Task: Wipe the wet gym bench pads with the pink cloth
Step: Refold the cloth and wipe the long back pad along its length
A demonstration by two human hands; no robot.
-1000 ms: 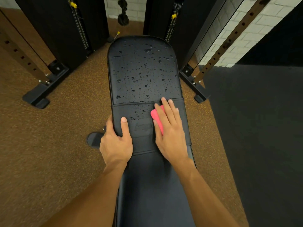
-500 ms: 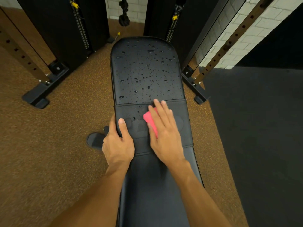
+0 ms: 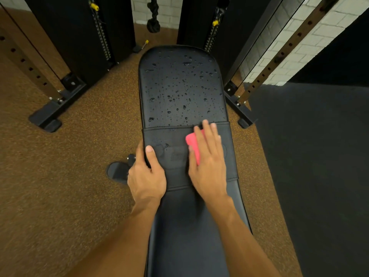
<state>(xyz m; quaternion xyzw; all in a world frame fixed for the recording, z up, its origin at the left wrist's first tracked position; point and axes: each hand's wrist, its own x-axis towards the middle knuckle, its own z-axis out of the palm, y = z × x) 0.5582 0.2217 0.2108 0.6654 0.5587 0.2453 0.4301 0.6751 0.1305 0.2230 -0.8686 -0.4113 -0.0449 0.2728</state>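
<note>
The black gym bench runs away from me down the middle of the view. Its far pad is dotted with water drops. A stitched middle band joins it to the near pad, which looks dry. My right hand lies flat, fingers straight, and presses the pink cloth onto the right half of the band. Most of the cloth is hidden under the palm. My left hand grips the bench's left edge, thumb on top and fingers curled over the side.
Black machine columns and brown perforated rack posts with black feet stand on both sides of the far pad. A bench foot sits left of my left hand. Brown speckled floor lies left, dark mat right.
My right hand slid the pink cloth left across the band, then back to the right a little. My left hand kept its grip on the bench edge.
</note>
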